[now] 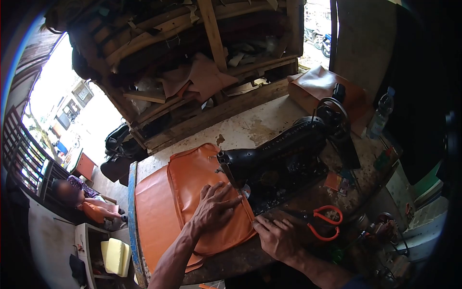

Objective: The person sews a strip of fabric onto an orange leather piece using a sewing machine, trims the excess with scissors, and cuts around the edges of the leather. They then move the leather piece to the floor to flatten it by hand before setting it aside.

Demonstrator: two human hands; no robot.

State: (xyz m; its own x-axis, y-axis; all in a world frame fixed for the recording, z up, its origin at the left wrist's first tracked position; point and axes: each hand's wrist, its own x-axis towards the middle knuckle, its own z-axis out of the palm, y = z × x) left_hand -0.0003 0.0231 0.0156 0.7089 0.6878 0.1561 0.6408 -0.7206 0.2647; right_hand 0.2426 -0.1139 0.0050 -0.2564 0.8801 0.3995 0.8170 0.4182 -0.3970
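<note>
An orange leather-like piece with seamed edges lies on the table, its right edge under the needle end of a black sewing machine. My left hand rests flat on this piece, fingers spread and pointing toward the needle. At the near right edge of the piece is my right hand, its fingers curled and pinching that edge. Beneath and to the left, a flat orange sheet sticks out. Orange-handled scissors lie just right of my right hand, their blades partly hidden in shadow.
Behind the machine sits a folded brown leather-like bundle, with a plastic bottle beside it. A wooden shelf frame with scraps stands at the back. Far left, a person sits near yellow foam blocks.
</note>
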